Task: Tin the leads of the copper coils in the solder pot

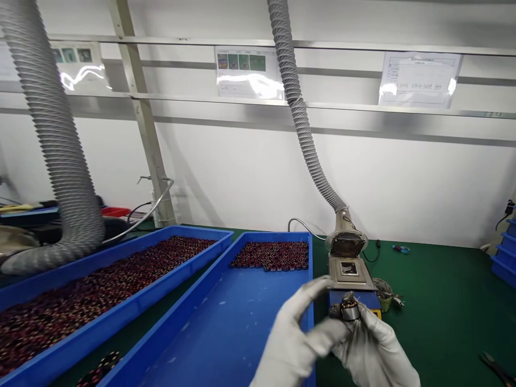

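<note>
My right hand (374, 346), in a white glove, grips a small round metal part (350, 311) with a shiny silver side and a darker top. Dark smudges mark the glove's fingertips. Just left of the part, my gloved left hand (296, 333) has its thumb and forefinger spread apart and is slightly blurred. I cannot tell whether its thumb touches the part. Behind both hands stands a metal-topped device (351, 271) with a small square opening. Below my left hand lies a long blue tray (226, 322), with many small dark-red round pieces (278, 254) packed at its far end.
A second blue tray (36, 357) full of similar pieces lies at the left. One grey duct hose (300, 118) comes down to the device; another hose (66, 150) hangs at the left. A small cup (384, 301), pliers (494, 365) and blue bins (503, 263) are to the right.
</note>
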